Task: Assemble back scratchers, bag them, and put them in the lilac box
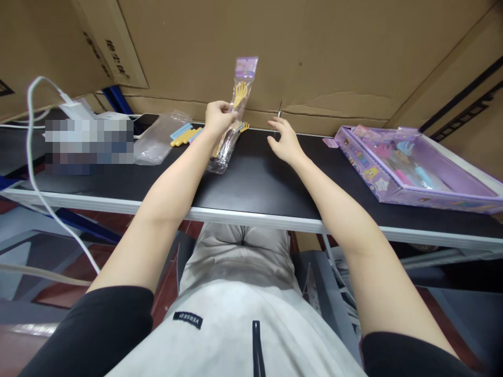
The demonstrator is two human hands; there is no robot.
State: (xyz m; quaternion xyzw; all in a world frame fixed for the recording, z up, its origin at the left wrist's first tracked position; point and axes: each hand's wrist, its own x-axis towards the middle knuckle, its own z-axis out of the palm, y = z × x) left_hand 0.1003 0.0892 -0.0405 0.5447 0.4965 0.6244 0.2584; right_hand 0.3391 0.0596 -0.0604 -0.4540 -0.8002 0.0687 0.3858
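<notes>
My left hand [218,118] is closed on a clear plastic packet [240,91] with a purple header card and a yellow hand-shaped toy inside, held upright above the black table [251,183]. Under it lies another clear packet [223,152] with more such toys. My right hand [283,139] reaches toward the table's back edge, fingers spread and slightly curled, touching or nearly touching a thin metal thing [280,110] that stands there; I cannot make it out.
Loose yellow and blue sticks [184,135] and an empty clear bag [157,141] lie at the left. A purple tray box [412,167] with packed toys sits at the right. A white charger and cable [70,107] are far left. Cardboard [275,47] walls the back.
</notes>
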